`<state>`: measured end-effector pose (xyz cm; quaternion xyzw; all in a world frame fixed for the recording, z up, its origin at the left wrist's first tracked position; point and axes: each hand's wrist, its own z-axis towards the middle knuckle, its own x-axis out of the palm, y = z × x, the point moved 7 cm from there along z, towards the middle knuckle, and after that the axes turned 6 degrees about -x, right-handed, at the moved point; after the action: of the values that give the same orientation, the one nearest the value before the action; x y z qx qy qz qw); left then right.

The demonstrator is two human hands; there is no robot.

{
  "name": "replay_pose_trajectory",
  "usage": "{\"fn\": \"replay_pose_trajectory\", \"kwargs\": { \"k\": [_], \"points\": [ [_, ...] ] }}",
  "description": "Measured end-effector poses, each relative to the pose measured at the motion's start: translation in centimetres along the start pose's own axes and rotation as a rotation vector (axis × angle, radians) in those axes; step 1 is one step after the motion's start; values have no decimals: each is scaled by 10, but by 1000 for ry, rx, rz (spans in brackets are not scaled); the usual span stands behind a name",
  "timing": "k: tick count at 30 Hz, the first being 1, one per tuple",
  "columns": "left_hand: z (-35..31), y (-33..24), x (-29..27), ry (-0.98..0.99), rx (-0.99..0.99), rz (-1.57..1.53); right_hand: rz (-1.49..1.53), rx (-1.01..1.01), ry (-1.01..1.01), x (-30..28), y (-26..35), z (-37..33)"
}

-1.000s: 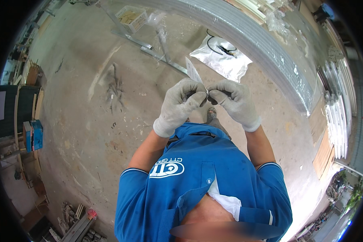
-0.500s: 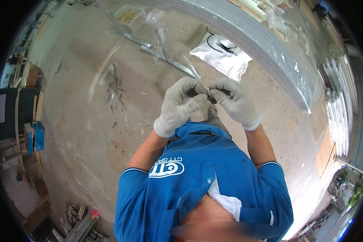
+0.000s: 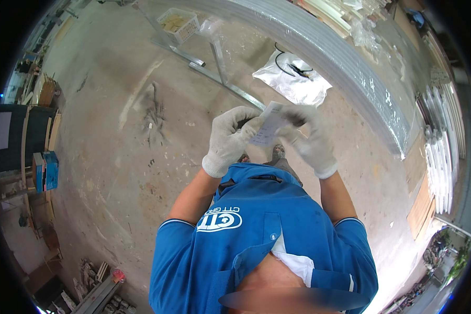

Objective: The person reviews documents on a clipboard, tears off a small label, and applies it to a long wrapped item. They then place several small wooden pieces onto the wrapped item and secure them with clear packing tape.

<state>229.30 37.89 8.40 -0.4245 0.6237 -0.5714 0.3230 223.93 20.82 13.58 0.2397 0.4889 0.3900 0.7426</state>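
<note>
Both my hands wear pale grey-white work gloves and are raised in front of my waist. My left hand (image 3: 230, 138) is closed, pinching the left side of a small white paper slip (image 3: 269, 125) with fine print on it. The slip stands tilted, its face turned up toward me. My right hand (image 3: 314, 138) is close against the slip's right side, its fingers smeared by motion; whether they grip the edge I cannot make out. Below the slip, my shoes (image 3: 279, 152) show on the floor.
A metal frame of square tube (image 3: 230, 90) lies ahead on the concrete floor. Near it are a white basket (image 3: 192, 30) and a white sack (image 3: 285, 83) with a black cable (image 3: 298, 70). A long plastic-wrapped bundle (image 3: 345, 63) curves along the right; boards (image 3: 424, 206) lie beyond.
The slip has turned from nearly edge-on to showing its printed face. My right hand has shifted slightly and its fingers have blurred; my left hand keeps its pinch.
</note>
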Motion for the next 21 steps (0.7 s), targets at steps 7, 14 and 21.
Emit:
{"fn": "replay_pose_trajectory", "kwargs": {
  "k": [7,14,21],
  "points": [
    [-6,-7,4,-6,102,64,318,383,187,3,-33,7],
    [-22,-37,9,-168,463,393,132,-111,-90,-6,-2,0],
    [-20,-24,21,-33,236,120,52,-238,-223,-5,3,-10]
  ]
}}
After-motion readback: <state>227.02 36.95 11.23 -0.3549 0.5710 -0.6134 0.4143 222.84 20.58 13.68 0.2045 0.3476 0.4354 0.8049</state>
